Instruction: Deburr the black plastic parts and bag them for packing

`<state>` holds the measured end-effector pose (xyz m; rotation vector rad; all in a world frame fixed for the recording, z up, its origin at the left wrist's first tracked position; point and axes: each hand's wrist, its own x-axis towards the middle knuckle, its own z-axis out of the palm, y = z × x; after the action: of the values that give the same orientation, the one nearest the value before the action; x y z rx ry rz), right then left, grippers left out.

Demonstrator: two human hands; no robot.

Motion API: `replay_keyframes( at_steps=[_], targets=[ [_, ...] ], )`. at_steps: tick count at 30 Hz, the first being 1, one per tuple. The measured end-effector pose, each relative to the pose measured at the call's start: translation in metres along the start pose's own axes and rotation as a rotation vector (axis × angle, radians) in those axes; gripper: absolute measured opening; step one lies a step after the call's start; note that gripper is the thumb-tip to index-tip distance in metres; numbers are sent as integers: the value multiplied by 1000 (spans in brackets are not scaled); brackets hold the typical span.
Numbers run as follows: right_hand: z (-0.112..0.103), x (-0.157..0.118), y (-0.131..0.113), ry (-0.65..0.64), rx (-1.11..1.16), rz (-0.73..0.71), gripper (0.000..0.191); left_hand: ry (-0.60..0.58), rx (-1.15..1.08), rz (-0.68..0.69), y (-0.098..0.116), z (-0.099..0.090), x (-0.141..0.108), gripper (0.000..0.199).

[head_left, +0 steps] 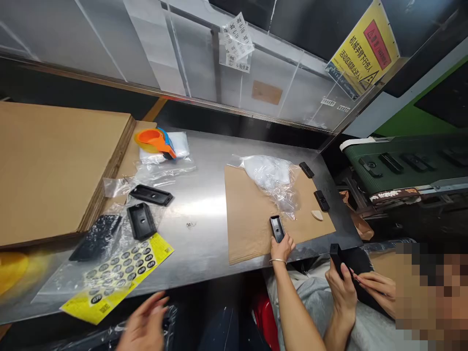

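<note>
My left hand (144,324) is at the bottom left, below the table edge, slightly blurred. Its fingers stretch out loosely and nothing shows in them. The nearest item is a yellow sheet of round black stickers (120,278) over the table edge. My right hand (282,247), with a thin bracelet, grips the near end of a black rectangular part (277,228) whose hollow side faces up, over the cardboard (248,219). Beyond it lies a clear plastic bag with white contents (268,173). Two black trays (142,221) rest on plastic film at the left.
Cardboard sheets (54,170) are stacked at the left, beside an orange tape dispenser (155,141). Small black parts (321,200) lie near the table's right edge. A co-worker's hands (341,290) hold a black part at the right. Behind runs a green conveyor (395,146) carrying parts.
</note>
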<state>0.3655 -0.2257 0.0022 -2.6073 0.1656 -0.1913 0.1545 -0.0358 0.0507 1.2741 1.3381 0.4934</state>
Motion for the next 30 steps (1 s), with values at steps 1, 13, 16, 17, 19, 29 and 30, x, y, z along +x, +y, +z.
replay_keyframes(
  at_steps=[1,13,16,17,19,29,30],
  targets=[
    [2,0,-4,-11,19,-15,34,-169,-41,-42,6,17,3,38],
    [-67,-13,-135,-486,531,-306,60,-731,-556,-505,153,177,22,49],
    [-81,5,-145,-596,593,-313,59,-818,-596,-678,178,175,31,51],
    [-84,9,-147,-604,597,-308,57,-838,-608,-725,184,175,34,52],
    [-87,14,-152,-604,588,-300,53,-848,-626,-790,192,176,38,53],
    [-88,15,-165,-558,488,-367,49,-882,-695,-931,201,172,47,53],
    [-89,14,-165,-544,471,-377,49,-879,-694,-932,201,172,46,53]
  ],
)
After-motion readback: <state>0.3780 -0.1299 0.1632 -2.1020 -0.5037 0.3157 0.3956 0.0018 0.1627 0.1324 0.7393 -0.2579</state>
